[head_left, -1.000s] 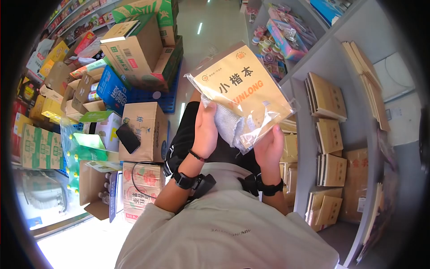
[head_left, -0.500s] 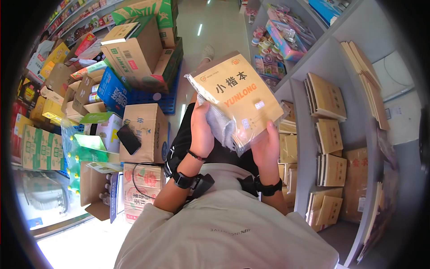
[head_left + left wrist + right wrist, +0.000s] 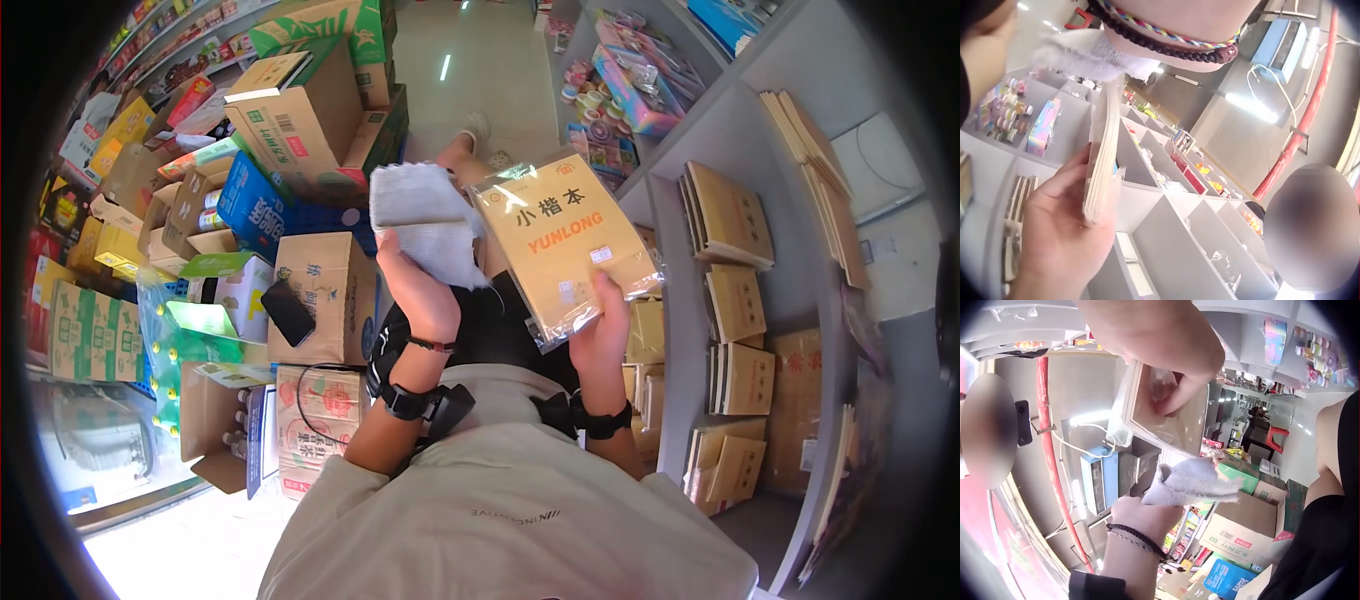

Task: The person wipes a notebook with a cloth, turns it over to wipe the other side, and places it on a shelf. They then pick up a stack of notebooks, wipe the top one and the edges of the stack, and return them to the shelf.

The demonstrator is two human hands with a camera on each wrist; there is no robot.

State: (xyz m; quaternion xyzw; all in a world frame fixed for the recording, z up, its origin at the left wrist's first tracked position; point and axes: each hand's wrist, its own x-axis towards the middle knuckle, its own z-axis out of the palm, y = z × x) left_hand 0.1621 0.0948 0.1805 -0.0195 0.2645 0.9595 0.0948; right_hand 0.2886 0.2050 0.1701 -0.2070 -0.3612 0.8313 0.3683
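Edgewise, left wrist view, stacked booklets (image 3: pixel 1104 162)

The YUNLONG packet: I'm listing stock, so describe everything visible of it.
The packet is tan, rectangular, apparently papery, in clear, shiny film; its edge shows several layers. Its front has black characters, orange lettering and two small pale labels. The right hand holds it, tilted, near its lower edge, beside the grey cloth.

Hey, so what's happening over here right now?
A person holds a plastic-wrapped pack of YUNLONG notebooks in the right hand and a light grey cloth in the left hand. The cloth is beside the pack. Similar notebooks stand on the shelves to the right, with cardboard boxes to the left.
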